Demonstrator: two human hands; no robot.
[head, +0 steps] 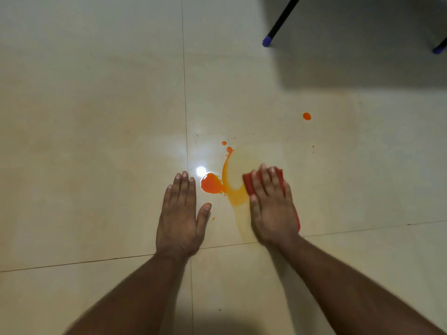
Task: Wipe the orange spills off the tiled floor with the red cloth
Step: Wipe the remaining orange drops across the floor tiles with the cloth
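My right hand [272, 206] lies flat with straight fingers on the red cloth [249, 183], pressing it to the cream tiled floor [96, 141]; most of the cloth is hidden under the hand. Just left of the cloth runs a smeared orange streak [232, 189] curving around a pale wiped patch. A thick orange blob [211, 183] sits between my two hands. Small orange drops [227, 147] lie beyond the streak, and a single orange spot [307, 116] lies further off to the right. My left hand [181, 213] rests flat on the floor, fingers straight, holding nothing.
Two black furniture legs with blue caps [266, 41] [439, 49] stand at the far right, above a dark shadow. Tile grout lines [186, 117] cross the floor. A bright light reflection [200, 170] glints beside the blob.
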